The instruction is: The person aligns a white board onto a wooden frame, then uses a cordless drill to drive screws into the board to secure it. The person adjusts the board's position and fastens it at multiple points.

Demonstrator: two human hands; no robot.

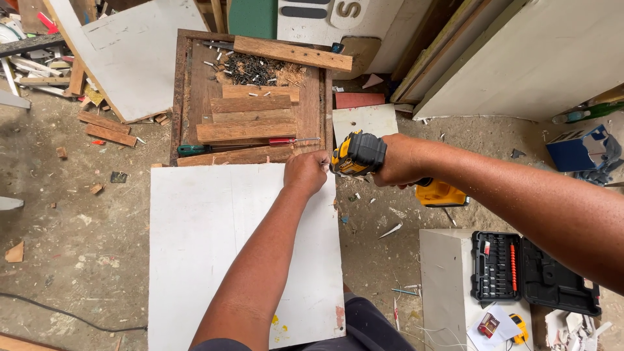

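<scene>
Two bare hands meet at the far right corner of a large white rectangular board (214, 247) that lies flat on the dusty concrete floor (71, 247). The right hand (398, 160) is wrapped tight round the grip of a yellow and black cordless drill (361, 156), whose nose points left toward the board's corner; its yellow battery base (441, 194) shows below the wrist. The left hand (305, 171) rests on that same corner with its fingers pinched narrow right at the drill's tip, and whether they hold a screw I cannot tell. Just beyond the board sits a shallow brown wooden tray (185, 84) holding short reddish wooden planks (247, 120), a heap of dark screws (252, 68) at its far end, a red-handled screwdriver (292, 140) and a green-handled tool (193, 149). Near on the right, an open black plastic bit case (530, 270) lies partly on a pale grey block (445, 286), with a small red box (488, 324) and a yellow tape measure (518, 327) beside it. Wood offcuts (107, 128) lie scattered far left.
</scene>
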